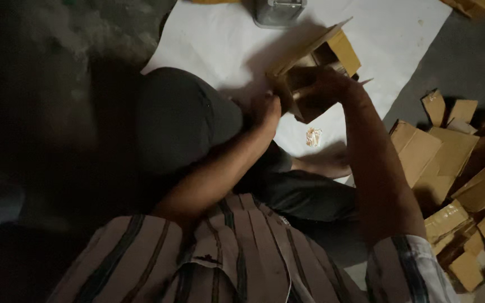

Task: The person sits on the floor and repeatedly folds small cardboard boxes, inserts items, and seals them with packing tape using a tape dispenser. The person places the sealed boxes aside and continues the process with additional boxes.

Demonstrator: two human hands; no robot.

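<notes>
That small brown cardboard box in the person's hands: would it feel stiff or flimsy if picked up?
The cardboard box probably feels light and a bit flimsy: its flaps stand open and its thin walls look unbraced. The right hand seems to support it alone, suggesting little weight. Squeezed hard, it might buckle.

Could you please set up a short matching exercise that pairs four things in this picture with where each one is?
Things:
1. open cardboard box
2. pile of cardboard boxes
3. metal container
4. small crumpled scrap

Places:
A. at the top edge of the white sheet
B. on the sheet, below the held box
C. held between the left hand and right hand
D. on the grey floor at the right

Pairs: 1-C, 2-D, 3-A, 4-B
</notes>
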